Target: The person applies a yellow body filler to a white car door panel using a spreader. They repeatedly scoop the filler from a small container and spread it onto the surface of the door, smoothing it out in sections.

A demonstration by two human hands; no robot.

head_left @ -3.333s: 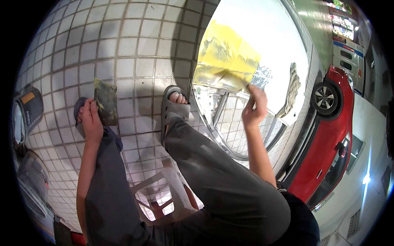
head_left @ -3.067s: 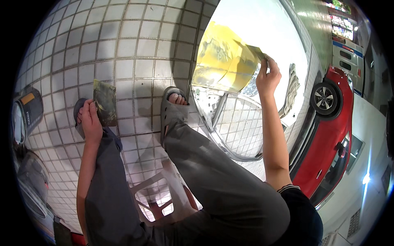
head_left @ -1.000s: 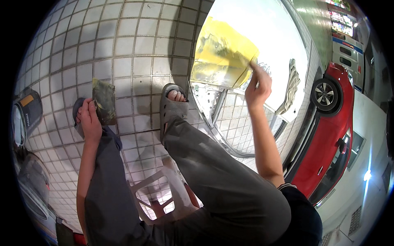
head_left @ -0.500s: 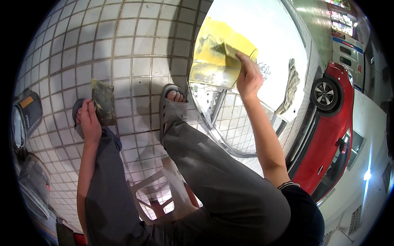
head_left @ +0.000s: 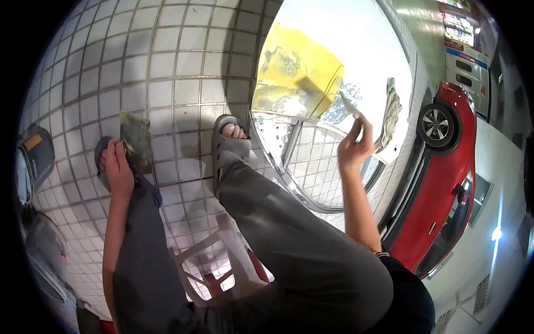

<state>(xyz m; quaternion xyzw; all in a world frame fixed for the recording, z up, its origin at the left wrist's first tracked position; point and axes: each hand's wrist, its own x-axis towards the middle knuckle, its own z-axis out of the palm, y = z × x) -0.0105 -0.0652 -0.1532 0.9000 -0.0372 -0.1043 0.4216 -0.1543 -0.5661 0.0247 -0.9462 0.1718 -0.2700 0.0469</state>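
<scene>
My left hand [head_left: 118, 167] grips a dark, flat rectangular board [head_left: 137, 136] smeared with yellowish paste, held above my left foot. At the right, a white car door panel [head_left: 356, 39] with a window frame lies on the tiles, a yellow smeared patch [head_left: 295, 69] across its left part. My right hand [head_left: 356, 146] pinches a thin, flat spreader [head_left: 349, 104], slightly blurred, at the patch's right edge beside a mottled bare area; whether the spreader touches the panel I cannot tell. A crumpled pale cloth [head_left: 391, 114] lies on the panel, right of that hand.
My sandalled feet [head_left: 231, 145] are on white floor tiles [head_left: 189, 67], with a white plastic stool [head_left: 233, 261] under me. A dark bucket [head_left: 34, 158] and other containers [head_left: 44, 250] stand at the far left. A red car [head_left: 439, 200] and a white vehicle [head_left: 464, 72] are at the right.
Half a second ago the spreader was over the middle of the yellow patch; my right hand has since moved down and right. My left hand still holds the board in nearly the same place.
</scene>
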